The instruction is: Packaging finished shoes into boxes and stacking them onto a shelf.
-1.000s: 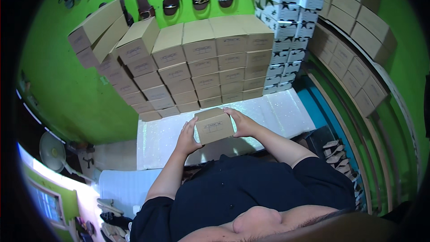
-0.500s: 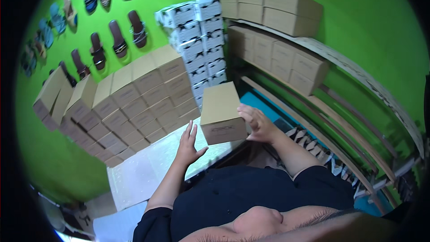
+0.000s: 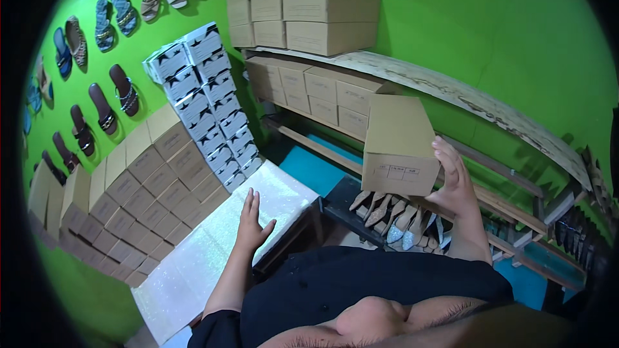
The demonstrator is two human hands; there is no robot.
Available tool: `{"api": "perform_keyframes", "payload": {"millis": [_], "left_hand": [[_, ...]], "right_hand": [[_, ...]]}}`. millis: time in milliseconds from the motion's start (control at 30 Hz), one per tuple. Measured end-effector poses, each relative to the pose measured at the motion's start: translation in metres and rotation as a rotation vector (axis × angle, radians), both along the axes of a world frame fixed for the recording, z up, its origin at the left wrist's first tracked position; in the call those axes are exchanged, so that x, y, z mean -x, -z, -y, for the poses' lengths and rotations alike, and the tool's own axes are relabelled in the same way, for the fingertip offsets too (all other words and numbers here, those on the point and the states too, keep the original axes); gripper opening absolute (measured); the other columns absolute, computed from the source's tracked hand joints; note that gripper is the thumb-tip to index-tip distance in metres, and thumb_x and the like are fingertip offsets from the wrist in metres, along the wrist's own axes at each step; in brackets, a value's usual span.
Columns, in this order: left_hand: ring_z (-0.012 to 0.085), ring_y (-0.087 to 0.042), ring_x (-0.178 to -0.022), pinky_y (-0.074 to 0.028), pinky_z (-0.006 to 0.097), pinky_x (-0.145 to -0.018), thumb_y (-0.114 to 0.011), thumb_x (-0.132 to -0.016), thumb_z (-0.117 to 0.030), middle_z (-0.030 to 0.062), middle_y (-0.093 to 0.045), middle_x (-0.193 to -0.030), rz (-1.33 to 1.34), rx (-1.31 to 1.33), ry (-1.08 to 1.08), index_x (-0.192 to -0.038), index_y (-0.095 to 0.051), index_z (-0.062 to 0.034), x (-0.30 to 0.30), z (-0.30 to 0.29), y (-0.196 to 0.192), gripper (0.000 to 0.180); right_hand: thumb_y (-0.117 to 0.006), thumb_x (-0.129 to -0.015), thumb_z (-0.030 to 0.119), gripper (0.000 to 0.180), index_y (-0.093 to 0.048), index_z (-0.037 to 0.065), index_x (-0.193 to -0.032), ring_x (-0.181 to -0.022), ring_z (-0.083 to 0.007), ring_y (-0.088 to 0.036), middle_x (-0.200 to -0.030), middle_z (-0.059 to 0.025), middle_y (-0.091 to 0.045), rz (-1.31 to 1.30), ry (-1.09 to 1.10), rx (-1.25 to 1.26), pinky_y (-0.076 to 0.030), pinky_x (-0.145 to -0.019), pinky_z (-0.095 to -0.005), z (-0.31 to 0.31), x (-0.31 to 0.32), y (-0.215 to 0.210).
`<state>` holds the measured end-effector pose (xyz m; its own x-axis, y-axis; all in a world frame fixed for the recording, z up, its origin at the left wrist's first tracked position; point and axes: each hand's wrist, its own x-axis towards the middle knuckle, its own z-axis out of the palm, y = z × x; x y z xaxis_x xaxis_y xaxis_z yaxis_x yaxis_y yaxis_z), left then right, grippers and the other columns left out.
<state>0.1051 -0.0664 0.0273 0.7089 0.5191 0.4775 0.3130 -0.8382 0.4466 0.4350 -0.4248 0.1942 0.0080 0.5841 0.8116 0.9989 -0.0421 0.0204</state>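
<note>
The green wall (image 3: 490, 32) takes up most of the view, with a bent wooden shelf (image 3: 464, 93) running along it and brown boxes (image 3: 322, 13) stacked on and beneath that shelf. To your left stands a stepped bank of brown boxes (image 3: 148, 180), and behind it a column of white printed boxes (image 3: 206, 96); sandals (image 3: 103, 100) hang on the wall above them. The white glittery surface (image 3: 213, 245) lies in front of you, bare where it shows. The cardboard box (image 3: 400, 145) is in the air on your right side, in front of the lower shelf rails and above a row of pointed shoes (image 3: 393, 219). Your right hand (image 3: 454, 183) grips that box alone, thumb and fingers clamped on its near right corner. Your left hand (image 3: 251, 222) is open, fingers spread, hovering just above the surface and holding nothing. One hand on one corner is a weak hold for a box this bulky; judged from here, keep the box level and bring the left hand under its free end before you move it further. Mind the shelf edge just behind the box and the rail below it. The open room lies over the surface to your left; the right side is crowded by shelving and shoes.
</note>
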Motion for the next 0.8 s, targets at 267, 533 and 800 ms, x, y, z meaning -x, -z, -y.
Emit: {"api": "perform_keyframes", "payload": {"millis": [267, 533, 800], "left_hand": [[0.0396, -0.03, -0.145, -0.032, 0.043, -0.116, -0.079, -0.077, -0.022, 0.0206, -0.022, -0.16, -0.13, -0.006, 0.06, -0.156, -0.021, -0.008, -0.034, 0.01, -0.002, 0.098], [0.0392, -0.037, -0.141, -0.036, 0.042, -0.114, -0.079, -0.077, -0.021, 0.0219, -0.032, -0.155, -0.178, 0.065, 0.056, -0.156, -0.021, -0.009, -0.024, 0.007, 0.021, 0.099], [0.0401, -0.042, -0.136, -0.04, 0.042, -0.111, -0.079, -0.075, -0.021, 0.0225, -0.035, -0.153, -0.211, 0.113, -0.03, -0.153, -0.028, -0.0071, -0.012, 0.009, 0.028, 0.094]], "right_hand": [[-0.089, -0.047, 0.004, 0.103, -0.04, 0.012, -0.137, -0.133, -0.0387, -0.047, -0.139, -0.0157, -0.049, 0.022, 0.156, -0.016, -0.042, -0.109, -0.0484, -0.023, -0.087, 0.053], [-0.079, -0.058, -0.006, 0.095, -0.037, 0.016, -0.141, -0.137, -0.0402, -0.041, -0.153, -0.0134, -0.034, -0.114, 0.262, 0.018, -0.043, -0.111, -0.0468, -0.071, -0.153, 0.137], [-0.078, -0.065, 0.002, 0.097, -0.032, 0.027, -0.146, -0.14, -0.045, -0.035, -0.164, -0.0131, -0.011, -0.348, 0.122, 0.08, -0.046, -0.106, -0.0509, -0.079, -0.156, 0.131]]}}
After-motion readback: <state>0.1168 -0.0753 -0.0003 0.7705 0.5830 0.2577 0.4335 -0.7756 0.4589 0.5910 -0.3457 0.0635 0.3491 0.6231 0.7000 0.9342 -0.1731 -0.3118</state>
